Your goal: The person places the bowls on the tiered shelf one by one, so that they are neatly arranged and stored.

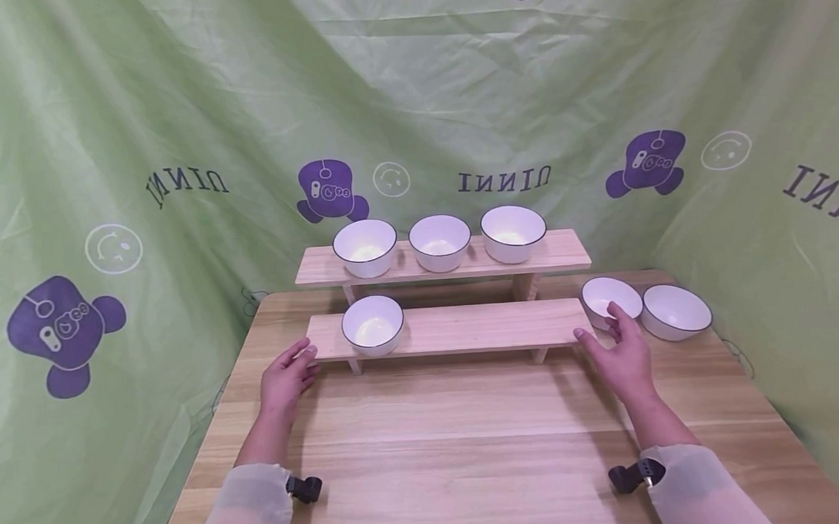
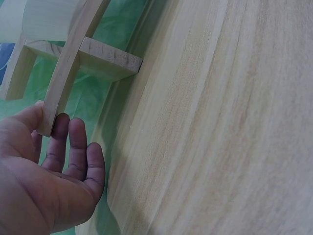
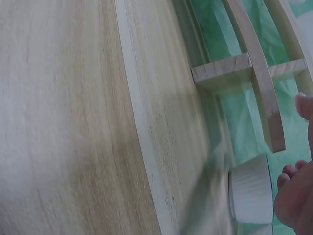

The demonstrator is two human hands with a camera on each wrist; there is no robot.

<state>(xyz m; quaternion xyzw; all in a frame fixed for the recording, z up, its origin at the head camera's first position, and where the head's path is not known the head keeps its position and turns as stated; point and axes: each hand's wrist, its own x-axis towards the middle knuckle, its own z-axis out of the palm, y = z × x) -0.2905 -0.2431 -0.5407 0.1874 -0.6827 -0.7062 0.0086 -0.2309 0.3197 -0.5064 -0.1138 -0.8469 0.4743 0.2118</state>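
My left hand (image 1: 286,378) is at the left end of the lower wooden shelf (image 1: 484,327); in the left wrist view its thumb and index finger pinch the board's end. On that shelf, toward the left, stands a white bowl (image 1: 373,325) with a dark rim. My right hand (image 1: 626,359) hovers by the shelf's right end, thumb and fingers spread, nothing held. Just beyond it sits a white bowl (image 1: 601,290) on the table, partly covered by the fingers in the head view; the right wrist view shows the side of a bowl (image 3: 250,191) below the hand.
Behind, a higher wooden shelf (image 1: 420,276) carries three white bowls in a row, among them a middle bowl (image 1: 440,242). Another white bowl (image 1: 676,312) is at the table's right side. A green printed curtain (image 1: 414,100) hangs around the wooden table (image 1: 426,447).
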